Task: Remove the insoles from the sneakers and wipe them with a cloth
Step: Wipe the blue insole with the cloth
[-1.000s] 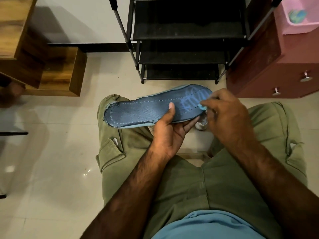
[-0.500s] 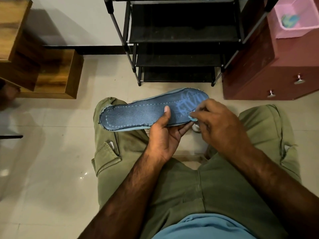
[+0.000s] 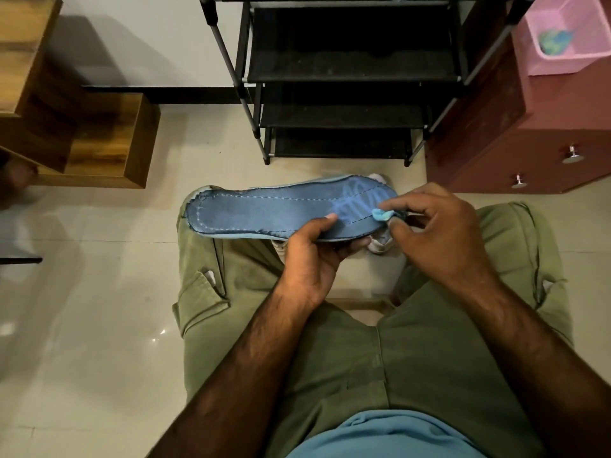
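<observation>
A sneaker [image 3: 380, 243] is mostly hidden beneath the blue insole [image 3: 264, 211]. The left hand [image 3: 310, 256] grips the insole's near edge; the right hand [image 3: 443, 236] pinches a small cloth [image 3: 383, 215] against it.

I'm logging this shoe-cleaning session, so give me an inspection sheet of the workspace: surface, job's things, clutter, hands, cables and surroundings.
Surface: pale glossy tiled floor; the work happens above the lap.
Job's things: blue insole held level over the knees; light-blue cloth on its printed end; white sneaker on the floor below, mostly hidden.
Clutter: pink basket holding a blue-green item.
Hands: left hand holds the insole from beneath, thumb on top; right hand pinches the cloth.
Cables: nothing seen.
Surroundings: black shoe rack, red-brown drawer cabinet, wooden furniture.
</observation>
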The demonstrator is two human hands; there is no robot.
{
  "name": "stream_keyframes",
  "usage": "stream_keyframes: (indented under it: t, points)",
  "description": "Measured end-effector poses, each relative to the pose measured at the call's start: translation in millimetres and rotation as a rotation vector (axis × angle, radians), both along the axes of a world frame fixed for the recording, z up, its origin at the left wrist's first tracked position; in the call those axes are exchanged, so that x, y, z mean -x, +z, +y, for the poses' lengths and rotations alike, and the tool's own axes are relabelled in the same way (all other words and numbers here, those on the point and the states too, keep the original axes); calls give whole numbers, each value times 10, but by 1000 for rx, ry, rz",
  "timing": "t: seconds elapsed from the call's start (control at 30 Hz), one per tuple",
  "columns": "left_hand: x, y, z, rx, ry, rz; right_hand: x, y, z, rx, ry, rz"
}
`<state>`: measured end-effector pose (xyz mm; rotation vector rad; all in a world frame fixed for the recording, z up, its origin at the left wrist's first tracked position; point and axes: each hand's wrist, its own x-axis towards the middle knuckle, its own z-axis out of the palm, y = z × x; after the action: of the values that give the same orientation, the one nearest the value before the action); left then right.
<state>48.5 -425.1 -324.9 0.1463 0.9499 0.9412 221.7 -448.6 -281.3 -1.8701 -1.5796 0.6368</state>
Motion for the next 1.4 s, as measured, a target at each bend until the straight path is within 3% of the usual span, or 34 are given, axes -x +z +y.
stream_keyframes:
  t: [0.13,0.43,0.63,0.87,1.17,1.4]
  points:
    - [4,-4,20,-4,19,38,124,-7,-135,44,-46,124]
    - [75,76,25,60,11,-167,402,86,-400,306,3,492]
    - [76,94,-11,9,-44,-222,190,213,-18,49,-5,54]
    - [61,113,-29,-37,-123,-132,433,36,309,70,192,-322]
    - [60,11,39,67,-77,-243,365,101,-147,245,187,-304]
    - [54,95,-63,-6,-62,-175,454,15,151,155,49,-315]
